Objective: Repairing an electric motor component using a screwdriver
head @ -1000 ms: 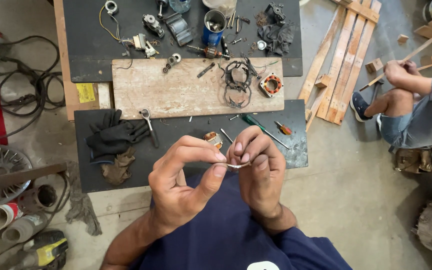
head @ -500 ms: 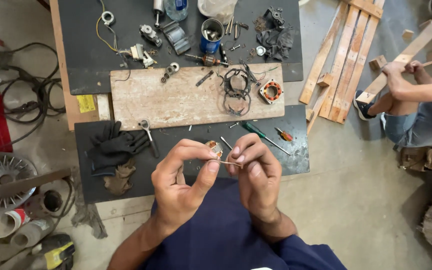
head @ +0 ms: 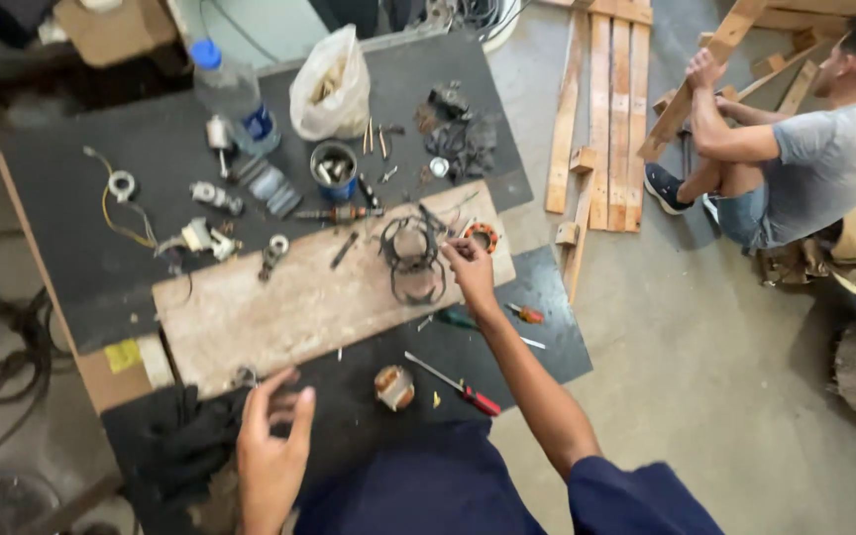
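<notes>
Tabletop of dark board carries a pale worn wooden plank. Right hand reaches across it, fingertips pinched together beside the black tangled wire coil. Left hand hovers, fingers spread and empty, near a small copper-wound motor part.

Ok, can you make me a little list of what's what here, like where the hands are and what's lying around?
left hand: open, holding nothing, near the black cloth
right hand: reaching to the wire coils on the board
near the body: red screwdriver, small roll
far side: bottle, plastic bag, blue cup
other person: sitting on the floor with wooden slats
</notes>
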